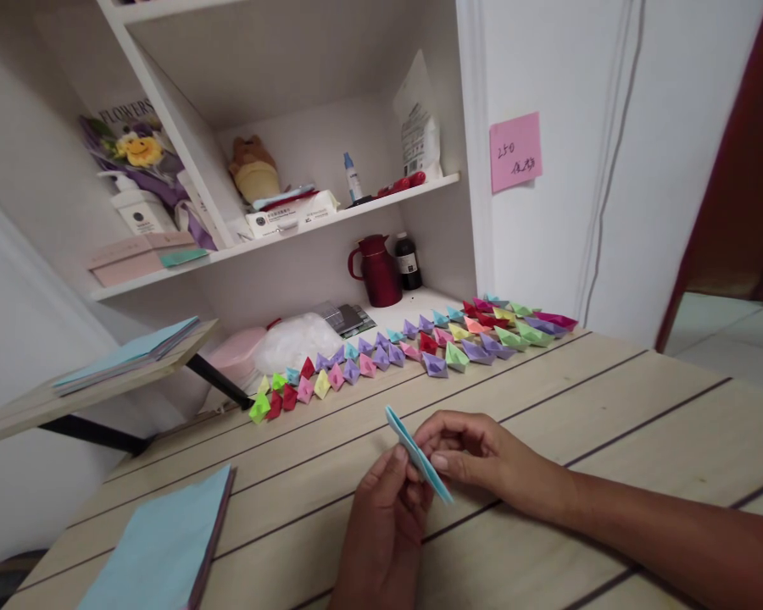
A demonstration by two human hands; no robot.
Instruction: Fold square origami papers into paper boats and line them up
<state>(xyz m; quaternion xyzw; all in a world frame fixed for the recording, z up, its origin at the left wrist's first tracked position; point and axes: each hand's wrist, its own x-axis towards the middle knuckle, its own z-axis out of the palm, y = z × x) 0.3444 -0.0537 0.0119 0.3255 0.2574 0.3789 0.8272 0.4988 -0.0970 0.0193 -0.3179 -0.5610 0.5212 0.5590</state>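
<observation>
Pinching one blue paper (420, 458), left hand (381, 529) and right hand (483, 457) clamped on it, perhaps forty paper boats (433, 364) beyond

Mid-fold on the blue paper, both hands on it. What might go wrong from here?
1. The folded blue paper is pinched only by the fingertips of the left hand and right hand, so it may slip or crease off-line.
2. The paper boats sit close-packed along the far side of the table; a careless reach might knock several over.
3. The blue paper stack lies by the near left edge, where a nudge could slide it off.
</observation>
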